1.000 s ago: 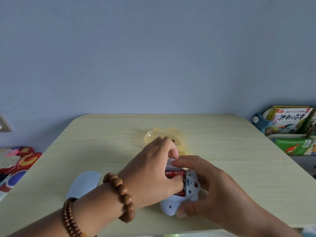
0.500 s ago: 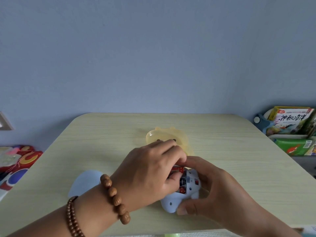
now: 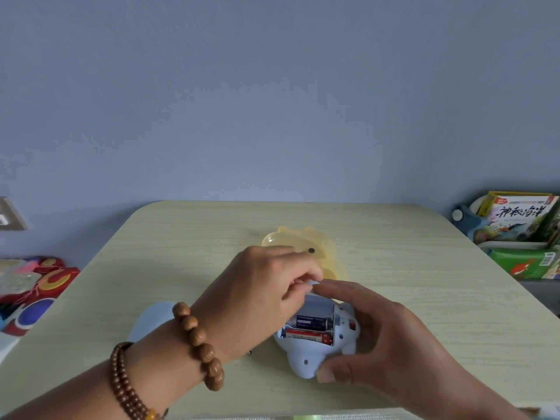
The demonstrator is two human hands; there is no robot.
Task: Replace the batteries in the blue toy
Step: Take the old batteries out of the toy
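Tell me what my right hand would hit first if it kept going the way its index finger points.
Your left hand. The right hand grips the toy, and its index finger points left at the left fingers, nearly touching them, though depth is unclear.

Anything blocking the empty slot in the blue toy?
Nothing visible does. The far slot lies open; a dark battery and a red battery fill the nearer two. The left hand sits at its far edge; the right hand grips the blue toy.

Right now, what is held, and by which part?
Right hand grips the blue toy by its far and near ends. Left hand curls at its far edge; hold cannot be told.
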